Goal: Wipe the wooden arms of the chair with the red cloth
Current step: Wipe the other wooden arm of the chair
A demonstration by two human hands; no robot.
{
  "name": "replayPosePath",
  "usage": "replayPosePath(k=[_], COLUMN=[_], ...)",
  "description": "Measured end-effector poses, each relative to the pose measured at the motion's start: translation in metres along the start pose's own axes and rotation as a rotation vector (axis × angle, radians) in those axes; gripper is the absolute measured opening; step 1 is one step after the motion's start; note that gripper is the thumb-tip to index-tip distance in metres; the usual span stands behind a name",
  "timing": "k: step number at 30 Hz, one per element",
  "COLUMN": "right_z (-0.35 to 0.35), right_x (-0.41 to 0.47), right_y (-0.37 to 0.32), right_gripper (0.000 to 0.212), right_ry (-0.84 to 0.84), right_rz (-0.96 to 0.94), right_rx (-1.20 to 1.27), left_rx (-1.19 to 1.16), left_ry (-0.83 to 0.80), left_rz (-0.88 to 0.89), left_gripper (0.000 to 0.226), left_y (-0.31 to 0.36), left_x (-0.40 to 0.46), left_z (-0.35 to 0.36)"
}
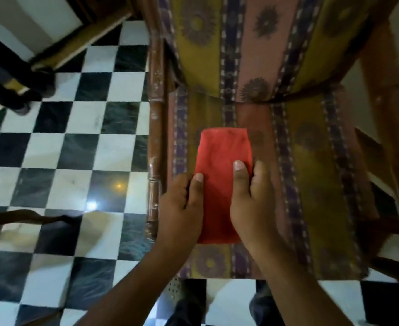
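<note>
On the patterned seat cushion [311, 184] of the chair, both hands press on a folded red cloth [222, 165] that lies flat as a long rectangle, its far end pointing toward the backrest [240, 43]. At the cloth's left edge the left hand [182, 208] has its thumb on top and its fingers at the side, a loose grip on the fabric; the right hand [252, 203] holds the right edge in the same manner, thumb laid on the red surface and fingers curled beside it. Just left of the left hand runs the turned wooden left arm [155, 137] of the chair, near the cloth but not touching it. Across the seat, well apart from the cloth, stands the wooden right arm [386, 118]. Beyond the left arm spreads a black-and-white checkered floor [64, 149], glossy with light reflections.
</note>
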State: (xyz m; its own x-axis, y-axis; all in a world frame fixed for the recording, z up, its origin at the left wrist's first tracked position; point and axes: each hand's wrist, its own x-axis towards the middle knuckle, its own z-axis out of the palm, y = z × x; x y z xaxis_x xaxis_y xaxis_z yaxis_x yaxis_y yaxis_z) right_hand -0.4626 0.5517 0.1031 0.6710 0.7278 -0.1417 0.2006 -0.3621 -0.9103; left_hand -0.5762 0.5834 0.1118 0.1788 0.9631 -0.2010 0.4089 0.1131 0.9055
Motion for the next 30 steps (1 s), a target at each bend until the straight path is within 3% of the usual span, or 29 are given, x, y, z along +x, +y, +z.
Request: replayPosePath(k=[4,8,11,14,16,20,22,26,30], right_z=[0.074,0.124,0.144,0.145,0.143,0.134,0.134,0.141,0.141], right_x=[-0.025,-0.038,-0.051,-0.060,-0.061,-0.034,-0.013,0.040,0.074], right_y=[-0.030,-0.018,0.014,0.039,0.050,0.074,0.088,0.119,0.168], right_gripper=[0.020,0.024,0.028,0.032,0.037,0.037,0.042,0.029,0.071], right_ry=[-0.027,-0.045,-0.135,-0.151,-0.150,-0.179,-0.174,-0.172,-0.430], right_rz=[-0.066,-0.122,-0.100,-0.052,0.008,0.024,-0.063,-0.496,-0.624], right_rx=[-0.003,-0.131,-0.299,-0.270,-0.165,-0.118,-0.236,-0.528,-0.928], left_rx=[0.103,0.188,0.321,0.348,0.380,0.658,0.752,0.797,0.805], left_ry=[0.146,0.216,0.137,0.058,0.075,-0.071,-0.178,-0.165,-0.152], left_rz=[0.075,-0.021,-0.177,-0.258,-0.150,0.191,0.243,0.296,0.320], left_gripper=[0.033,0.036,0.035,0.031,0.055,0.068,0.073,0.072,0.070], left_y=[-0.021,-0.066,-0.103,-0.118,-0.119,-0.105,-0.105,-0.111,-0.114], left_x=[0.015,0.022,0.016,0.004,0.001,0.014,0.025,0.033,0.031], left_z=[-0.074,-0.104,-0.108,-0.105,-0.101,-0.078,-0.066,-0.055,-0.055])
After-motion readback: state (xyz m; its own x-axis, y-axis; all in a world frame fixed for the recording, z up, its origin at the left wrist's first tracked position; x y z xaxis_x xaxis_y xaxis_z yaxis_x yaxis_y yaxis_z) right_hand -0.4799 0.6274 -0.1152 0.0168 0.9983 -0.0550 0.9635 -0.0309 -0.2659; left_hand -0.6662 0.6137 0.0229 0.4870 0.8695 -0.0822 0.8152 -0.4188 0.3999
